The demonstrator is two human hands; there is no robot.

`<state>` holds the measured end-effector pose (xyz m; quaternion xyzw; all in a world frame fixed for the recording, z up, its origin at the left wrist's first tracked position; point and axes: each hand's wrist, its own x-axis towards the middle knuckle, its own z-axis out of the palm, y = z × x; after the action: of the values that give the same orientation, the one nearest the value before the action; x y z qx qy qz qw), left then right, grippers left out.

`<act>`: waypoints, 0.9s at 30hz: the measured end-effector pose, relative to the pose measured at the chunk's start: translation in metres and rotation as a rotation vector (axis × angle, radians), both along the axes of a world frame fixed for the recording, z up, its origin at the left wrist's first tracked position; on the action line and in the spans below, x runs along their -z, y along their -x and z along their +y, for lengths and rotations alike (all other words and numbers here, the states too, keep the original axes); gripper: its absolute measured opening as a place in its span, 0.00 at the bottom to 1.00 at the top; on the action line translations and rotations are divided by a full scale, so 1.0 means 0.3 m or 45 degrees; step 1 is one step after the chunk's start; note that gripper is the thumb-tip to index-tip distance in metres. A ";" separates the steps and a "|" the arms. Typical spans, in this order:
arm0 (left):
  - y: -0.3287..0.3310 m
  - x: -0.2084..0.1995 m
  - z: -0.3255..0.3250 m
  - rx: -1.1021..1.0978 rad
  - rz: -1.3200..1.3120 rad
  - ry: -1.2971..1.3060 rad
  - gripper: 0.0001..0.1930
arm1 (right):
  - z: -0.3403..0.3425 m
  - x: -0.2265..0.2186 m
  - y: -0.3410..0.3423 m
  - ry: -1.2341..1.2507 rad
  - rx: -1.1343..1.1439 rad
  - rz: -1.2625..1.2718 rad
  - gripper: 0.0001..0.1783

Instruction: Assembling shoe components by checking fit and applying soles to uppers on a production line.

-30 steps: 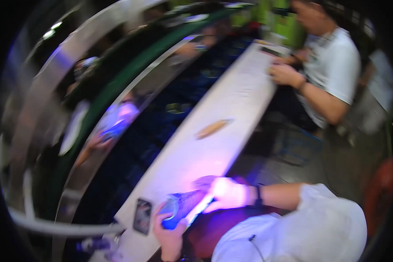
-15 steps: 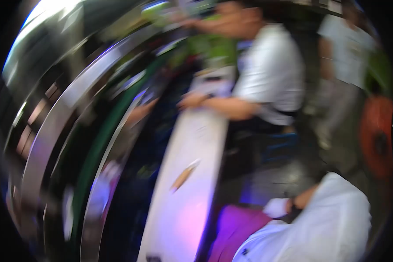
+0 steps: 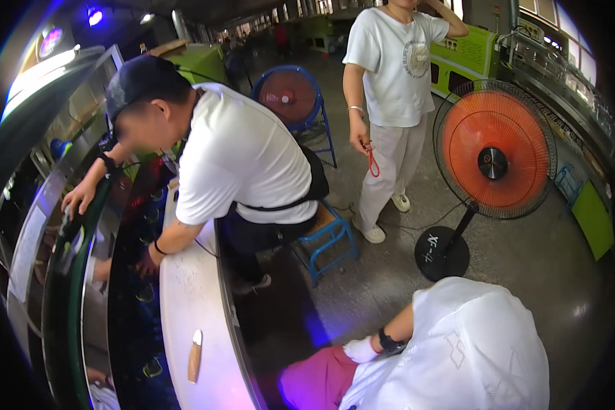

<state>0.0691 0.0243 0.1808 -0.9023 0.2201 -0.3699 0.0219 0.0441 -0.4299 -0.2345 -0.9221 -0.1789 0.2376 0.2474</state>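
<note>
My right hand [image 3: 361, 350], in a white glove with a black watch above it, lies low by the pink cloth [image 3: 318, 376] over my lap. Its fingers are hidden, so I can't see whether it holds anything. My left hand is out of view. To the left, a short knife [image 3: 195, 357] with a wooden handle and a pale blade lies on the long white bench top [image 3: 184, 294], apart from my hand.
A seated co-worker [image 3: 232, 157] in a white shirt reaches over the dark strip [image 3: 133, 328] beside the bench. Someone standing [image 3: 393, 75] holds a red loop [image 3: 373, 164]. An orange pedestal fan [image 3: 492, 154] and a blue-rimmed fan [image 3: 287, 99] stand on the floor.
My view has swung right and upward and is sharp now, after heavy blur. The bench, knife and co-worker sit further left in it. My right hand stays by my lap.
</note>
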 end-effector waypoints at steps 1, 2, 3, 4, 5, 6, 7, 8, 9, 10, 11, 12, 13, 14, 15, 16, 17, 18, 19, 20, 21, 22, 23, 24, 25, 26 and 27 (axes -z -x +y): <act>-0.067 0.182 -0.104 0.039 0.043 0.009 0.22 | 0.004 0.032 -0.007 0.004 0.026 0.263 0.15; -0.085 0.331 -0.205 0.228 0.264 0.155 0.20 | 0.088 -0.199 -0.025 -0.476 0.680 0.601 0.17; -0.064 0.479 -0.328 0.407 0.482 0.314 0.19 | 0.112 0.050 0.068 -0.473 0.655 0.645 0.17; -0.039 0.553 -0.414 0.535 0.677 0.475 0.17 | 0.201 0.224 0.037 -0.680 0.495 0.608 0.17; -0.078 0.623 -0.500 0.550 0.989 0.633 0.23 | 0.189 0.374 -0.006 -0.880 0.402 0.543 0.18; -0.132 0.677 -0.597 0.548 1.065 0.711 0.21 | 0.217 0.525 -0.048 -1.091 0.319 0.475 0.18; -0.197 0.750 -0.674 0.582 1.200 0.634 0.21 | 0.211 0.713 -0.024 -1.287 0.256 0.368 0.19; -0.268 0.838 -0.786 0.641 1.359 0.524 0.22 | 0.187 0.899 0.035 -1.494 0.233 0.243 0.19; -0.280 0.915 -0.754 0.529 1.512 0.546 0.22 | 0.266 0.924 0.058 -1.489 0.159 0.297 0.19; -0.341 1.004 -0.855 0.531 1.722 0.458 0.22 | 0.279 0.935 0.058 -1.530 0.215 0.286 0.19; -0.366 1.080 -0.848 0.483 1.776 0.312 0.23 | 0.305 0.929 0.086 -1.548 0.175 0.320 0.19; -0.374 1.117 -0.827 0.425 1.820 0.172 0.23 | 0.348 0.913 0.091 -1.565 0.120 0.351 0.19; -0.370 1.124 -0.828 0.314 1.939 0.024 0.23 | 0.382 0.911 0.126 -1.579 0.082 0.377 0.19; -0.357 1.146 -0.778 0.192 2.058 -0.054 0.23 | 0.238 0.889 0.188 -1.547 0.010 0.437 0.18; -0.362 1.251 -0.735 0.149 2.352 0.054 0.24 | 0.446 0.887 0.218 -1.591 -0.059 0.450 0.18; -0.362 1.248 -0.748 0.143 2.359 0.037 0.24 | 0.420 0.866 0.192 -1.606 -0.065 0.462 0.18; -0.353 1.220 -0.775 0.047 2.662 0.248 0.25 | 0.433 0.853 0.228 -1.593 -0.101 0.487 0.18; -0.357 1.196 -0.790 -0.054 2.953 0.480 0.25 | 0.435 0.853 0.203 -1.579 -0.139 0.515 0.18; -0.357 1.261 -0.740 -0.070 2.920 0.473 0.25 | 0.407 0.832 0.248 -1.569 -0.223 0.566 0.18; -0.356 1.269 -0.742 -0.095 2.920 0.495 0.25 | 0.437 0.801 0.199 -1.575 -0.257 0.598 0.18; -0.367 1.278 -0.755 -0.013 2.753 0.336 0.24 | 0.410 0.767 0.187 -1.579 -0.291 0.630 0.17; -0.386 1.274 -0.777 0.069 2.582 0.177 0.24 | 0.402 0.735 0.165 -1.582 -0.319 0.660 0.17; -0.408 1.245 -0.812 -0.017 2.701 0.094 0.24 | 0.379 0.725 0.136 -1.583 -0.343 0.680 0.17; -0.397 1.303 -0.785 -0.021 2.700 0.099 0.24 | 0.380 0.699 0.177 -1.582 -0.363 0.694 0.17; -0.406 1.364 -0.746 -0.040 2.619 -0.016 0.24 | 0.417 0.668 0.167 -1.550 -0.434 0.696 0.17; -0.423 1.419 -0.711 -0.058 2.534 -0.133 0.24 | 0.462 0.637 0.141 -1.516 -0.500 0.692 0.17; -0.434 1.432 -0.711 0.142 2.562 -0.008 0.23 | 0.468 0.653 0.172 -1.492 -0.498 0.681 0.17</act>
<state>0.1994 -0.1890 -0.2489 -0.7837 0.1793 0.5637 -0.1892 -0.0074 -0.2897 -0.4304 -0.4956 -0.3746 0.3618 0.6951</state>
